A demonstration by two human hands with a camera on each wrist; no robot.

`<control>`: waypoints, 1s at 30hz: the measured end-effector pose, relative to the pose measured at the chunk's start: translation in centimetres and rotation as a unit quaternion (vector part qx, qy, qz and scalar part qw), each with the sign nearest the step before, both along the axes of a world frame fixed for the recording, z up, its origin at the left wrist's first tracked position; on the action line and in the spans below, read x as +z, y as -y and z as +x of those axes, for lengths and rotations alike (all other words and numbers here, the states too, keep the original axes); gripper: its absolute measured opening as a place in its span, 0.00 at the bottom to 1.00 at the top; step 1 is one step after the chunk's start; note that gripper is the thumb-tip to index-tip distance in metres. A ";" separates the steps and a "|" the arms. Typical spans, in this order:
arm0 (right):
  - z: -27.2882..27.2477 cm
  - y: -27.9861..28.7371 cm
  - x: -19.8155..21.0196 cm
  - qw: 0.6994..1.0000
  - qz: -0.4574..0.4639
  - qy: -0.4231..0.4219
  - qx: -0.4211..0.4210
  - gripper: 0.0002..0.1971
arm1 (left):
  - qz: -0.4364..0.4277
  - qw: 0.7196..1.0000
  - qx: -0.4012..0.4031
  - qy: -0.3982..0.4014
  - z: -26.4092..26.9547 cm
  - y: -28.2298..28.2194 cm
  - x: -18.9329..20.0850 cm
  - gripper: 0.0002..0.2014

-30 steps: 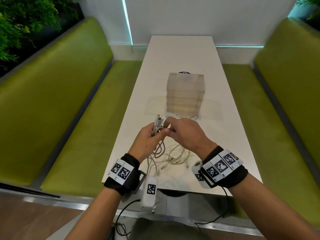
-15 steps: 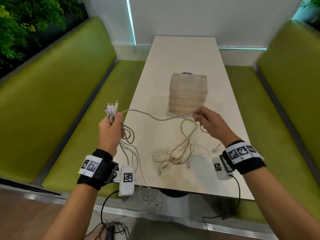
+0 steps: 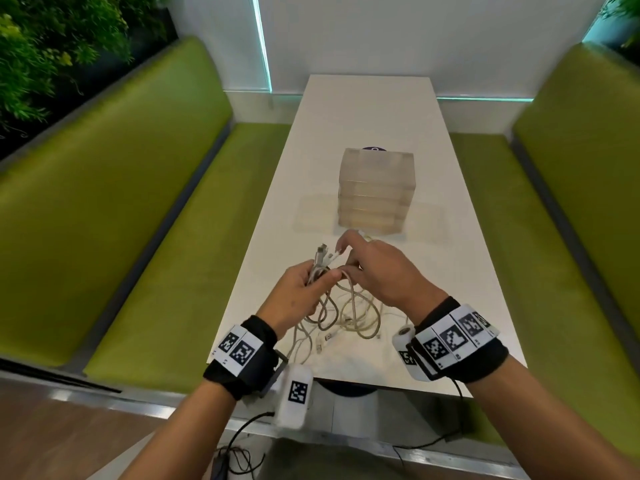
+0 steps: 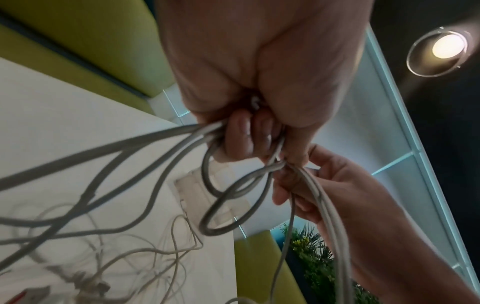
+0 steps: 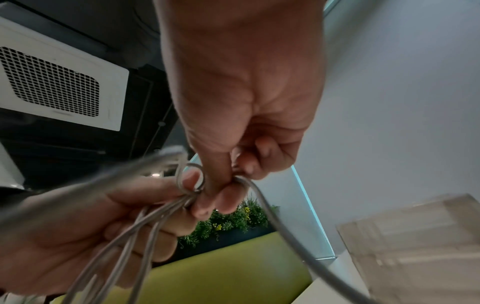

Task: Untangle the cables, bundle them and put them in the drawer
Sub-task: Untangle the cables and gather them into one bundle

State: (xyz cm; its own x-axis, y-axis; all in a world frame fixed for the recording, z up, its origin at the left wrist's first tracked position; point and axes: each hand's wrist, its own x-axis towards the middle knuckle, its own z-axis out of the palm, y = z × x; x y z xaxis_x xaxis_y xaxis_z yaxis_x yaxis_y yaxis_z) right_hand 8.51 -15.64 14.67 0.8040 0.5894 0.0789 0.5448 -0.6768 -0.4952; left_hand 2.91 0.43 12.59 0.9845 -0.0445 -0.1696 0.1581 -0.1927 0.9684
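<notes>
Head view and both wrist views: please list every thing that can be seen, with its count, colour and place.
pale grey tangled cables: several, count unclear; plug ends gathered in the left hand, loops hanging down onto the table's near end.
translucent plastic drawer unit: one, frosted; table middle, beyond the hands.
long white table: one; between the benches.
green padded benches: two; one on each side of the table.
green plants: upper left corner.
white ceiling vent: one; right wrist view.
left hand: grips the cable ends.
right hand: pinches one cable beside the left hand.
</notes>
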 end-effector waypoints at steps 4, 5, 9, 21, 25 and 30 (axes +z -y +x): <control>-0.6 0.0 0.0 0.999 0.002 -0.053 0.002 0.11 | 0.070 0.995 -0.067 0.026 -0.2 -0.9 0.3 0.12; -0.6 0.1 -0.1 0.996 -0.003 -0.087 0.002 0.09 | 0.077 0.994 -0.067 0.034 -0.2 -1.2 0.4 0.09; 0.0 1.6 -0.7 0.977 -0.057 -0.205 0.005 0.05 | 0.026 0.998 0.046 0.028 0.4 -3.0 0.4 0.09; -1.6 2.7 -2.6 0.939 -0.067 -0.329 0.078 0.05 | -0.048 0.976 0.199 0.077 0.8 -3.9 0.4 0.08; -2.6 2.0 -3.9 0.933 -0.074 -0.341 0.090 0.04 | -0.035 0.984 0.160 0.073 0.5 -3.4 0.2 0.07; -3.7 1.7 -6.2 0.926 -0.111 -0.357 0.059 0.04 | -0.027 0.992 0.089 0.080 0.1 -3.0 -0.1 0.08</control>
State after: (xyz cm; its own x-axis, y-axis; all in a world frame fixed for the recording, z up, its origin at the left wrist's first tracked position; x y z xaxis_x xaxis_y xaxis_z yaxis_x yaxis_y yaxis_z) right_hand 4.79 -17.36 8.46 0.5338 0.6139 -0.5815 0.2079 -0.7619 -0.6135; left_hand 3.03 3.44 12.48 0.9916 0.1286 -0.0117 0.0275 -0.1221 0.9921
